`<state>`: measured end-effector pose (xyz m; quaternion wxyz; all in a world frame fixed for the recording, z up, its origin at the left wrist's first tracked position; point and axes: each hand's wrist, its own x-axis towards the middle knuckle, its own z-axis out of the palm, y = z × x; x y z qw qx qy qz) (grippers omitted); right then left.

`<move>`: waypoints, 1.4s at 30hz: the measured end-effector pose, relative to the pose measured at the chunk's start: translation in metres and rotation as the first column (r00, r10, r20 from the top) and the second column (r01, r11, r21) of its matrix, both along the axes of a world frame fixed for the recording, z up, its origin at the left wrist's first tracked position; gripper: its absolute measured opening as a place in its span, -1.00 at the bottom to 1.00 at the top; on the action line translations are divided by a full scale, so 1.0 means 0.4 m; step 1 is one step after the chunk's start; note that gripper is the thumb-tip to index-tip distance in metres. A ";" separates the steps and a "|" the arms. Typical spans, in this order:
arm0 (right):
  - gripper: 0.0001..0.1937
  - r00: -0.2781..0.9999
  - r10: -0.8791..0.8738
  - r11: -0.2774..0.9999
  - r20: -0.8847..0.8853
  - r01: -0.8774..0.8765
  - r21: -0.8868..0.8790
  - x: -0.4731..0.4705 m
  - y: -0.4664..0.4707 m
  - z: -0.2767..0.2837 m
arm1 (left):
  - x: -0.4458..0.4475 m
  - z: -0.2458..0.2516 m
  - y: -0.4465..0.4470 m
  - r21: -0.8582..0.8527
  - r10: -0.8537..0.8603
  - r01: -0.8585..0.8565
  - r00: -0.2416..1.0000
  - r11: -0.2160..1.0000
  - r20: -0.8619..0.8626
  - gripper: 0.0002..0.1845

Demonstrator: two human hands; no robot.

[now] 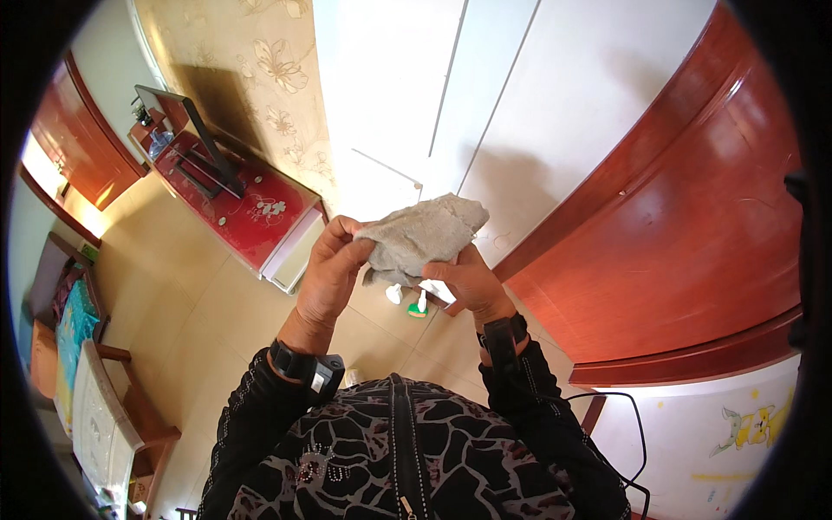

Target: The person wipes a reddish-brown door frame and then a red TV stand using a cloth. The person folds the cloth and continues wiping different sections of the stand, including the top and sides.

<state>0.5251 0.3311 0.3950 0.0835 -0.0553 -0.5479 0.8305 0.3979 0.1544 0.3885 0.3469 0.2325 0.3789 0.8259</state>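
Note:
A folded grey-beige cloth (pixel 422 237) is held up in front of me at about chest height. My left hand (pixel 335 270) pinches its left edge between thumb and fingers. At the lower right side, my right hand (pixel 471 283) grips the cloth, thumb on top and the fingers hidden behind it. Below the cloth, partly covered by it, a white bottle top (pixel 394 294) and a green bottle with a white spray head (pixel 419 309) show against the tiled floor.
A red-topped TV cabinet (pixel 260 211) with a flat television (pixel 208 143) stands at the left. To the right is a red-brown wooden door (pixel 669 240). A wooden sofa (pixel 140 403) lines the far left. A black cable (pixel 640 429) hangs beside my right arm.

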 end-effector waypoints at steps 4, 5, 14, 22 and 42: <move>-0.25 0.996 -0.017 0.988 -0.090 0.002 -0.154 -0.005 -0.016 -0.021 | -0.006 0.005 -0.016 0.026 0.029 -0.033 0.987 0.999 0.155 -0.90; -0.27 0.995 -0.059 0.981 -0.080 0.044 -0.188 -0.006 -0.019 -0.020 | -0.003 0.000 -0.017 0.040 0.041 -0.049 0.983 0.998 0.177 -0.90; -0.44 0.996 -0.085 0.977 -0.031 0.078 -0.197 0.015 -0.006 0.040 | 0.024 -0.046 -0.053 0.076 -0.150 0.141 0.980 0.987 0.133 -0.72; -0.42 0.997 0.065 0.986 0.042 -0.058 -0.157 0.019 -0.026 0.053 | 0.038 -0.031 -0.054 -0.049 -0.168 0.169 0.986 0.984 0.017 -0.27; -0.49 0.972 -0.230 0.973 0.048 0.231 -0.007 -0.003 -0.026 -0.109 | -0.007 -0.044 -0.076 -0.180 0.120 -0.111 0.992 0.977 0.044 -0.58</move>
